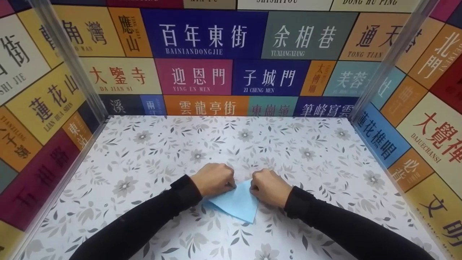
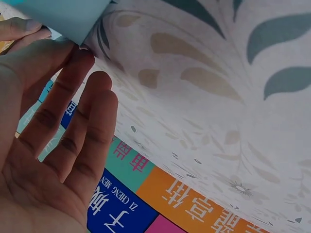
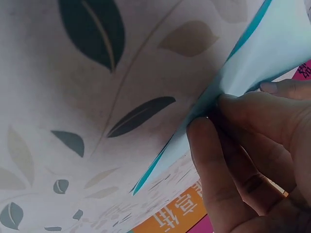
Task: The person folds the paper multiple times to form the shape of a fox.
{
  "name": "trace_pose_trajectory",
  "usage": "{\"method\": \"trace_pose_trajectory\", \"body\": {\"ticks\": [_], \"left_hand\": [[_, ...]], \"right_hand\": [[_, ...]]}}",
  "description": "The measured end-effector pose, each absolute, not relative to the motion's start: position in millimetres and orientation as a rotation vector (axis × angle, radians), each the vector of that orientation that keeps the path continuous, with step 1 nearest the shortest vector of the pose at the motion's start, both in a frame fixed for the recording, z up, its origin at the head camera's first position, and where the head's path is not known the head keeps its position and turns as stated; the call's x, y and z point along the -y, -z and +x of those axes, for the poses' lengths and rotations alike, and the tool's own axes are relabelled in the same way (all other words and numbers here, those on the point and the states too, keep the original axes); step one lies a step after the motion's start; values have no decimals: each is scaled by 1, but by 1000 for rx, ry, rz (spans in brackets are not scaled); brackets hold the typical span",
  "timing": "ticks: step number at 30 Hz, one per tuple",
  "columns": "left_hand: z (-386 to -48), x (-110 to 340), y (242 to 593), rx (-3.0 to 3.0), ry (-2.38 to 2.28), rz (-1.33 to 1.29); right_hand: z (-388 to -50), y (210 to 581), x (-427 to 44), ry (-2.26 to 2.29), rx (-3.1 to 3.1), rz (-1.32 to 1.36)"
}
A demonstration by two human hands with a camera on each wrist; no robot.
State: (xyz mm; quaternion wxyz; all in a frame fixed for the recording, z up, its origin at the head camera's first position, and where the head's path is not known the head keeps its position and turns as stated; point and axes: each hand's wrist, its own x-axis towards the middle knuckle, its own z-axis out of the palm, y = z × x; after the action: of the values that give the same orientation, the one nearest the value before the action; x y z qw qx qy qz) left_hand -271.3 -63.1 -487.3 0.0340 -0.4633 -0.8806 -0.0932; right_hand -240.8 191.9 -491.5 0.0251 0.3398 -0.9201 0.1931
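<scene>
A folded sheet of light blue paper [image 1: 236, 203] lies low over the flower-patterned table between both hands. My left hand [image 1: 214, 180] pinches it near a corner between thumb and index finger. In the left wrist view, the other fingers of that left hand [image 2: 58, 131] are loosely bent beside the paper [image 2: 73, 19]. On the paper's right side, my right hand [image 1: 270, 188] grips the edge. The right wrist view shows the thumb and fingers of the right hand [image 3: 252, 160] on the folded paper [image 3: 277, 48], whose layers part slightly along the edge.
The tabletop [image 1: 162, 144] has a white cover with grey leaves and flowers. Behind it stands a wall [image 1: 202, 34] of coloured panels with Chinese writing. Similar panels line the left side [image 1: 47, 104] and the right side [image 1: 426, 126].
</scene>
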Motion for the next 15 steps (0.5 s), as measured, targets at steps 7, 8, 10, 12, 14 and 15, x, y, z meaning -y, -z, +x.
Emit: {"method": "trace_pose_trajectory", "body": {"ticks": [7,8,10,12,14,15], "left_hand": [[-270,64,488,2663,193,-1465],[-270,64,488,2665,191,-1466],[-270,65,488,2678,204,-1466],[-270,65,488,2685,232,-1464],[-270,66,487,2696,267,-1458],[-270,67,487,2704,284,-1454]], "right_hand": [[-241,492,-191,-596,2869,1055],[-241,492,-191,-595,2870,1054],[-241,492,-191,-593,2868,1056],[-241,491,-191,-584,2862,1056],[-240,491,-192,-577,2855,1057],[-240,491,-192,-574,2854,1056]]}}
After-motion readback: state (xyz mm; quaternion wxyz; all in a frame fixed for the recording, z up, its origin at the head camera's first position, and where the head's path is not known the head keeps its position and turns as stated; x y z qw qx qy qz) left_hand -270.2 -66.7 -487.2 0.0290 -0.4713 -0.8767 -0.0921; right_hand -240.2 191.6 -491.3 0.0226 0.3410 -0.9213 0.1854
